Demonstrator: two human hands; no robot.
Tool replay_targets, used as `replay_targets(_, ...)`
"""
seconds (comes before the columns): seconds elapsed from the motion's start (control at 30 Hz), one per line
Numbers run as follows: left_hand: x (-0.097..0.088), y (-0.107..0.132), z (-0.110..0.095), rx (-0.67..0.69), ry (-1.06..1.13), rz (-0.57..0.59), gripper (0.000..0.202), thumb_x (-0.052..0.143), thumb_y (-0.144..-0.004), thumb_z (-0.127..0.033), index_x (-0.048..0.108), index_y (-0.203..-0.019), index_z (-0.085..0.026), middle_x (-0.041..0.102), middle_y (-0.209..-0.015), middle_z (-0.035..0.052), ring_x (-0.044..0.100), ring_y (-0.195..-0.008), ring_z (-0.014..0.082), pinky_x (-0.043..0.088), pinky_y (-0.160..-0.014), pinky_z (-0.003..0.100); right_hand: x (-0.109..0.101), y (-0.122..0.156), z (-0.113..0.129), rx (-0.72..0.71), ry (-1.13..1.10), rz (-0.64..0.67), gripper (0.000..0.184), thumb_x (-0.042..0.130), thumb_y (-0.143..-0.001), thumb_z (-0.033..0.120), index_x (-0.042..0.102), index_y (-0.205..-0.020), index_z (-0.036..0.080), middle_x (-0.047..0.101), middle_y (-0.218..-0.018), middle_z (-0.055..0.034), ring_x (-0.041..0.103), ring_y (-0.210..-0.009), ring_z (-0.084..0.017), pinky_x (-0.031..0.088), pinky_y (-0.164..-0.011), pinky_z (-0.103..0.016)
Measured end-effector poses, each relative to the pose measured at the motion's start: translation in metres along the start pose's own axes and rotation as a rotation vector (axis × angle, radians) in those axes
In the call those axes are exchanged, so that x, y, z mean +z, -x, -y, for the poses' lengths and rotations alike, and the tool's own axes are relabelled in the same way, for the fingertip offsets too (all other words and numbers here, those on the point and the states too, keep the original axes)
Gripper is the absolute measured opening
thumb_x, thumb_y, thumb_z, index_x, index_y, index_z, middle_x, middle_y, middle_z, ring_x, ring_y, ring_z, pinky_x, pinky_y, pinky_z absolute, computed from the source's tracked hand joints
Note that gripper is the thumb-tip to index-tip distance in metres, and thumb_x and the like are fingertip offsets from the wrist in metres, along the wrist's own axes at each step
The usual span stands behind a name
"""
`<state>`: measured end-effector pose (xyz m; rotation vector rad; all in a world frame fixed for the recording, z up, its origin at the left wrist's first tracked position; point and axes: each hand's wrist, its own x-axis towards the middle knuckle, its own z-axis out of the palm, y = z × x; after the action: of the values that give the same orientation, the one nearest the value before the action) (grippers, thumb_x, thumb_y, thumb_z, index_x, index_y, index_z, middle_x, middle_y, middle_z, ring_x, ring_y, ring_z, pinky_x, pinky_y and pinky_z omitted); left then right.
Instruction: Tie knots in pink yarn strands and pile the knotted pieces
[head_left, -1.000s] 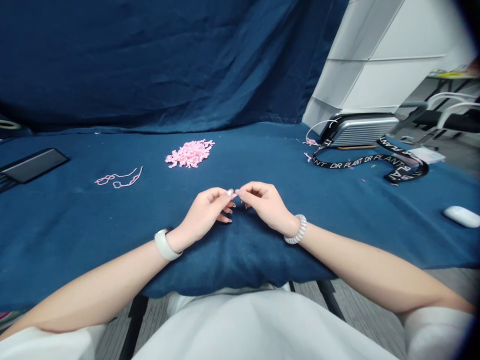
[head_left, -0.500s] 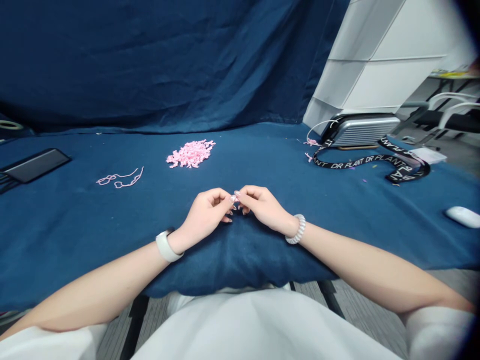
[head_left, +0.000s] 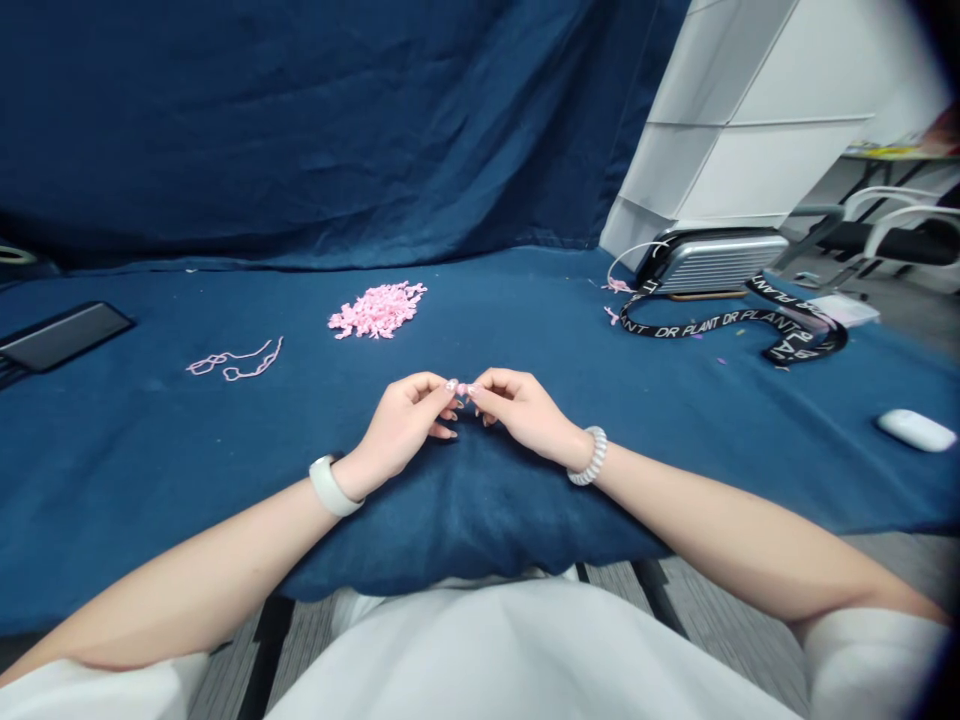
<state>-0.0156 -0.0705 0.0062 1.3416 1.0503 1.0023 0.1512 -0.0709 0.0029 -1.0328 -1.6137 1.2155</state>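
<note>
Between my fingertips is a small pink piece (head_left: pixel 462 389), pinched at its left end by my left hand (head_left: pixel 412 415) and at its right end by my right hand (head_left: pixel 517 405). Its exact kind is too small to make out. Both hands are closed in a thumb-and-finger pinch just above the blue cloth. Beyond them lies a pile of small pink pieces (head_left: pixel 379 310). To the left of my hands a thin pink string (head_left: pixel 253 372) rests in loose loops on the cloth.
A dark flat device (head_left: pixel 67 337) lies far left. At right are a silver ribbed case (head_left: pixel 724 265), a black lettered strap (head_left: pixel 705 328) and a white mouse-shaped object (head_left: pixel 916 430). A blue curtain (head_left: pixel 300 130) hangs behind the cloth-covered table (head_left: pixel 187 480).
My fingertips have drawn slightly apart, the left ones shifting left, so more of the pink piece shows between them. The whole view has shifted a little.
</note>
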Motion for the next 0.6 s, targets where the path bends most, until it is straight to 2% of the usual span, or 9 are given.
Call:
replay_targets(0.1,-0.002,-0.003,0.000,0.002,-0.013,-0.005,0.026,0.060,-0.076,-0.039,0.060,-0.077,-0.013,0.057,-0.069,0.0013,0.056,-0.065,0.0118,0.054,-0.052,0.024,-0.002,-0.002,-0.001,0.009,-0.001,-0.010,0.026,0.058,-0.078,0.036,0.054,-0.066,0.014,0.052,-0.061,0.0022,0.047,-0.054,-0.007,0.039,-0.055,-0.021)
replay_targets(0.23,-0.003,-0.004,-0.002,-0.001,-0.104,0.063,0.021,0.059,-0.076,-0.034,0.056,-0.072,-0.013,0.058,-0.066,0.0007,0.056,-0.059,0.0102,0.051,-0.053,0.022,-0.002,-0.003,-0.003,0.047,0.004,-0.014,0.024,0.058,-0.077,0.036,0.055,-0.068,0.014,0.053,-0.060,0.0021,0.047,-0.053,-0.007,0.039,-0.054,-0.022)
replay_targets(0.33,-0.011,-0.011,-0.003,0.059,-0.210,0.051,0.022,0.056,-0.078,-0.034,0.056,-0.071,-0.013,0.060,-0.067,0.0021,0.058,-0.061,0.0119,0.050,-0.056,0.023,-0.001,-0.004,-0.005,0.095,-0.049,-0.043,0.024,0.057,-0.078,0.037,0.054,-0.088,0.015,0.054,-0.061,0.0035,0.048,-0.051,-0.008,0.041,-0.054,-0.022)
replay_targets(0.43,-0.040,-0.032,0.001,0.216,-0.422,-0.042,0.026,0.052,-0.080,-0.038,0.059,-0.075,-0.014,0.064,-0.072,0.0043,0.060,-0.069,0.0152,0.050,-0.065,0.028,0.002,-0.006,-0.009,0.119,-0.080,-0.079,0.037,0.056,-0.078,0.038,0.047,-0.106,0.017,0.053,-0.060,0.0051,0.048,-0.050,-0.009,0.043,-0.053,-0.023)
replay_targets(0.5,-0.071,-0.053,0.005,0.328,-0.686,-0.124,0.028,0.048,-0.082,-0.038,0.063,-0.077,-0.015,0.066,-0.078,0.0045,0.060,-0.075,0.0168,0.048,-0.074,0.030,0.003,-0.007,-0.012,0.115,-0.067,-0.070,0.041,0.057,-0.077,0.038,0.045,-0.110,0.018,0.053,-0.061,0.0051,0.050,-0.052,-0.010,0.044,-0.055,-0.024)
replay_targets(0.6,-0.119,-0.086,0.012,0.420,-1.094,-0.208,0.028,0.044,-0.083,-0.034,0.065,-0.078,-0.018,0.067,-0.092,0.0037,0.058,-0.092,0.0181,0.042,-0.088,0.031,0.005,-0.007,-0.014,0.093,-0.033,-0.026,0.042,0.056,-0.078,0.036,0.043,-0.114,0.018,0.053,-0.063,0.0049,0.051,-0.054,-0.010,0.045,-0.057,-0.025)
